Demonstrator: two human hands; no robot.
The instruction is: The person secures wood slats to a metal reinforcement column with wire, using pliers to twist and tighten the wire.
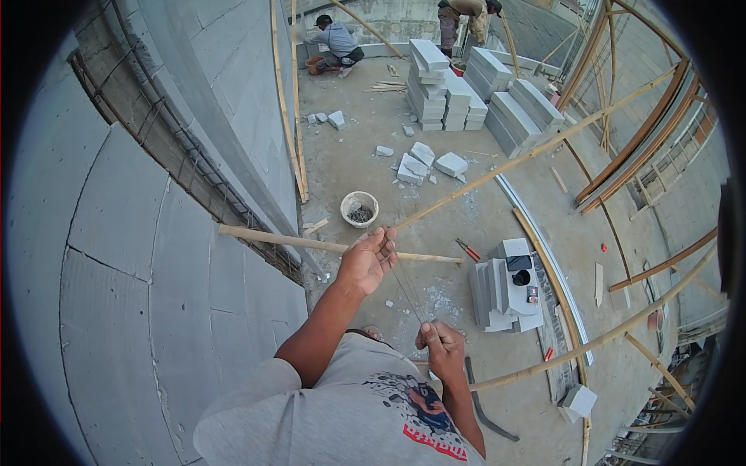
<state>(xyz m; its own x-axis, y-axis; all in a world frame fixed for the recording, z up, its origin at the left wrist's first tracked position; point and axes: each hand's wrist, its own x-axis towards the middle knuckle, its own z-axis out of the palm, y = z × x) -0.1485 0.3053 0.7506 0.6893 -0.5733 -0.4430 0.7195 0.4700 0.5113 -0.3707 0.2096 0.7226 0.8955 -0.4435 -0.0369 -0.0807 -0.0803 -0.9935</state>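
Note:
Thin strands of wire [407, 291] run slantwise between my two hands. My left hand [368, 260] is raised, its fingers curled together at the upper end of the strands. Lower and to the right, my right hand [443, 349] is closed in a pinch around the lower end. Just beyond my left hand stands a white bucket [360, 210] with dark small pieces in it. A wooden pole [295, 242] passes behind my left hand, one end at the block wall. Red-handled pliers [468, 250] lie on the floor to the right.
A stack of light blocks [497, 295] at right carries a phone [518, 263] and a dark cup [521, 278]. Bamboo poles [598, 342] slant across the right side. A block wall [109, 311] rises at left. Two people work at the far end near block piles [427, 85].

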